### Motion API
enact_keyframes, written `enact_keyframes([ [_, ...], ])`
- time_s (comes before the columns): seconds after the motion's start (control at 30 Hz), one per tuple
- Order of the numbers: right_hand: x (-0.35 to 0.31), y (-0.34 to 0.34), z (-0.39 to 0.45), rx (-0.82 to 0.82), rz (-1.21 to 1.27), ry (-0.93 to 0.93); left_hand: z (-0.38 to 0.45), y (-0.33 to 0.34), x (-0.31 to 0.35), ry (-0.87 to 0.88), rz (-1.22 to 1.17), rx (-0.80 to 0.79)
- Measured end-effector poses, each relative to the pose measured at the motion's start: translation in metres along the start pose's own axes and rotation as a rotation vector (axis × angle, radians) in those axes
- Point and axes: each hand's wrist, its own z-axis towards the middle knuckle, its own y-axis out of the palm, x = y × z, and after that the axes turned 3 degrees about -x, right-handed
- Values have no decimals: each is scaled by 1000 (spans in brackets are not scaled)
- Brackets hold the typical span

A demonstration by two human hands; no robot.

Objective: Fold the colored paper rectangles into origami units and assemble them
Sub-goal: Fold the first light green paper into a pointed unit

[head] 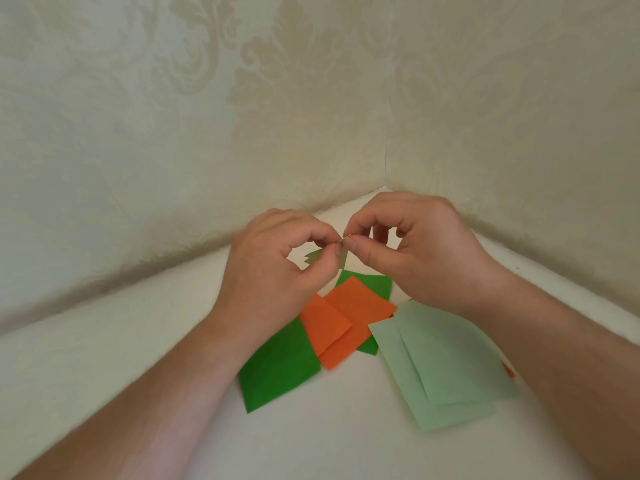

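My left hand (pixel 277 268) and my right hand (pixel 419 251) meet above the white table, both pinching one small pale green folded paper piece (pixel 343 259) between thumb and fingertips. Behind my left fingers a small green folded unit (pixel 313 257) lies on the table, partly hidden. Below the hands lie loose sheets: two orange rectangles (pixel 349 317) overlapping, a dark green rectangle (pixel 277 368) at the left, another dark green sheet (pixel 379 284) under the orange ones, and two pale green rectangles (pixel 446 368) stacked at the right.
The white table (pixel 114 341) sits in a corner between two walls with pale patterned wallpaper (pixel 242 116). A small red-orange scrap (pixel 508 369) peeks out at the right edge of the pale green sheets, beside my right forearm.
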Motion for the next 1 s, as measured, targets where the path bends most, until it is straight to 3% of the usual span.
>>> enact_keyframes([
  [0.63, -3, 2, 1, 104, 66, -21, 2, -3, -2, -183, -102, -44],
  [1.0, 4, -3, 4, 210, 249, 159, 3, -4, -2, -300, -208, -64],
])
